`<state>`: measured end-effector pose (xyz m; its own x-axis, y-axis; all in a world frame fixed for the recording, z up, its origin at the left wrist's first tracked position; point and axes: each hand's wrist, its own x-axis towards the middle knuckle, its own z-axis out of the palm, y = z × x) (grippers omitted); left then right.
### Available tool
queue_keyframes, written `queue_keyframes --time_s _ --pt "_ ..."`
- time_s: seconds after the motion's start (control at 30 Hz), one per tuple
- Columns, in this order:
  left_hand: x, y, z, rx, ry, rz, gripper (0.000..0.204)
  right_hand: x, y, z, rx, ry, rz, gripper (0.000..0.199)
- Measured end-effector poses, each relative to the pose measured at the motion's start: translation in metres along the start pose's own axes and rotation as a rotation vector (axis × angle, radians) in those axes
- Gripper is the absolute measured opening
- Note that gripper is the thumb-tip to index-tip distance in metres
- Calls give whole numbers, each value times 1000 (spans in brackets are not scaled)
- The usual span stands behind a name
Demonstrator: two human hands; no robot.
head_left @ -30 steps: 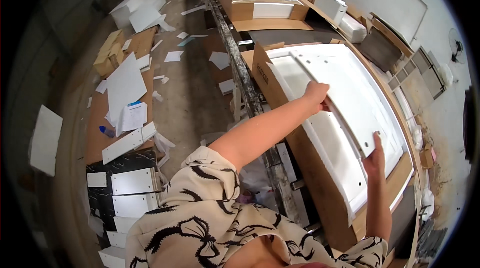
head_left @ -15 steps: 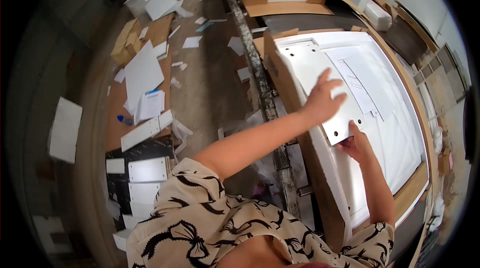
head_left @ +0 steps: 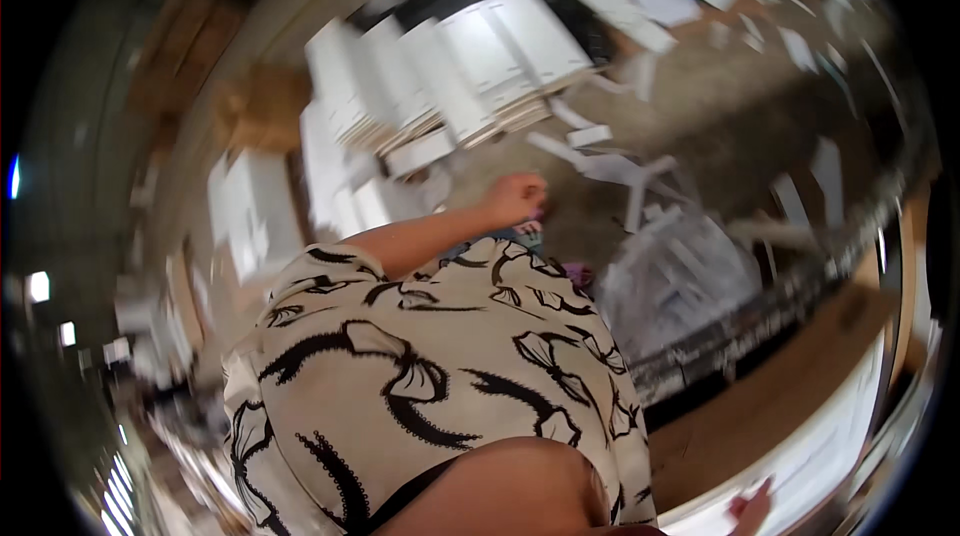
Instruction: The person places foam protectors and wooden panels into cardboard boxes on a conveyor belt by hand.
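My left hand (head_left: pixel 518 198) hangs in front of my body over the floor, its fingers curled in with nothing visible in them. It is apart from the stacks of white panels (head_left: pixel 515 46) beyond it. At the lower right edge, my right hand (head_left: pixel 752 508) shows only in part and is blurred. Its fingers stand apart over the white lining of a large open carton (head_left: pixel 775 416). Whether it touches anything there cannot be seen.
A scuffed rail (head_left: pixel 770 331) runs between the floor and the carton. Beside it lies a heap of clear plastic wrapping (head_left: pixel 680 271). White scraps (head_left: pixel 590 136) litter the floor. Brown boxes (head_left: pixel 262 106) and white boards (head_left: pixel 255 211) stand at the left.
My view has swung left, bringing the panel stacks in front. My left hand has left the white drilled panel and curled in. My right hand no longer shows at the panel's edge.
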<state>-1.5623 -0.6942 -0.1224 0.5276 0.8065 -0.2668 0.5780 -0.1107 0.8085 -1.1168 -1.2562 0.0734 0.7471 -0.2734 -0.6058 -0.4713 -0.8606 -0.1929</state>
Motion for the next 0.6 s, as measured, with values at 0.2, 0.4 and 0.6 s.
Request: queue_keyframes --time_s 0.2,0.4,0.6 --pt "-202 -210 -68 490 79 -783 26 51 -71 89 -139 -185 -216 47" --pt "-242 -264 -75 393 -233 -747 29 35 -115 139 -228 -52 -407 44" --pt "-232 -330 -116 48 -68 -473 35 -61 -174 177 -306 301 -586 42"
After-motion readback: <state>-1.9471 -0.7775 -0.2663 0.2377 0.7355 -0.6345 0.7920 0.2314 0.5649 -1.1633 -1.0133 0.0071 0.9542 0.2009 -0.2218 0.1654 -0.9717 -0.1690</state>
